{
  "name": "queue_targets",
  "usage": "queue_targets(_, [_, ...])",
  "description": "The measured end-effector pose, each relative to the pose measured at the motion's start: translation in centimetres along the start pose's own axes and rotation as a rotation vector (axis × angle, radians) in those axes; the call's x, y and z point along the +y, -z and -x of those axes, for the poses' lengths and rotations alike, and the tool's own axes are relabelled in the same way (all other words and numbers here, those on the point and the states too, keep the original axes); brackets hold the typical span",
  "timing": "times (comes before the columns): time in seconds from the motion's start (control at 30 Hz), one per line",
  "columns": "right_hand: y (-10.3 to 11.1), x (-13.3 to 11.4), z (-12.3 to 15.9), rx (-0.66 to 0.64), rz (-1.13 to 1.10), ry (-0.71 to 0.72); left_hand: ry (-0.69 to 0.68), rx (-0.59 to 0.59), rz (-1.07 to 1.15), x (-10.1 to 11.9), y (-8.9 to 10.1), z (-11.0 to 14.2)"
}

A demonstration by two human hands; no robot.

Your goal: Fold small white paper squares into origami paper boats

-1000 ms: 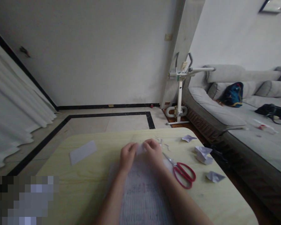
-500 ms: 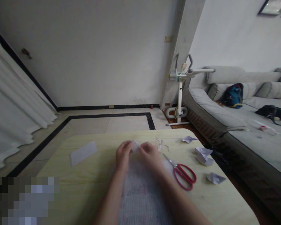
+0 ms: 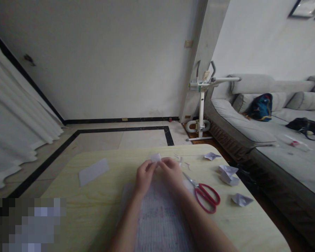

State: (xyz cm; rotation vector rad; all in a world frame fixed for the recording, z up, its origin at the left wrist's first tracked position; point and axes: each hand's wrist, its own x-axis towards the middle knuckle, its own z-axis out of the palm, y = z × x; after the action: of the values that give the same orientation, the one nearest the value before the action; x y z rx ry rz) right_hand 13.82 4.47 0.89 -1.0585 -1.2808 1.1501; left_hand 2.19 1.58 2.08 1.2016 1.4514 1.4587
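Observation:
A small piece of folded white paper is pinched between my two hands above the table's far half. My left hand grips its left side with thumb and fingers closed. My right hand pinches the right side in the same way. Under my forearms lies a sheet with ruled lines and writing. Red-handled scissors rest to the right of my right hand, blades pointing away and left. Thin paper scraps are scattered just beyond that hand.
Folded paper shapes line the right side of the wooden table. A flat white paper piece lies at the left. Beyond the table stand a white exercise machine and a grey sofa.
Both hands have been turning and shifting the small paper. It tilted to a point half a second ago and now shows more of its face above the fingertips. The scissors stay put.

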Motion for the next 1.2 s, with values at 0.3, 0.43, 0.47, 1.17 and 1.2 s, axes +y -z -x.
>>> queue_targets(0.3, [-0.1,0.2,0.0,-0.018,-0.100,-0.103,0.041,-0.005,0.026,-0.4,-0.2,0.0])
queue_targets(0.43, [-0.4,-0.4,0.7,-0.111,-0.130,-0.093,0.065,0.018,0.116,-1.0,0.0,-0.1])
queue_targets(0.47, [-0.5,-0.7,1.0,-0.161,-0.136,-0.077,0.071,0.021,0.138,-1.1,0.1,-0.1])
queue_targets(1.17, [-0.2,-0.5,0.6,-0.030,-0.028,-0.087,0.066,-0.059,0.121,-0.6,-0.3,0.3])
queue_targets(1.2, [-0.1,-0.4,0.6,-0.031,-0.028,-0.087,0.061,-0.051,0.114,-0.7,-0.3,0.3])
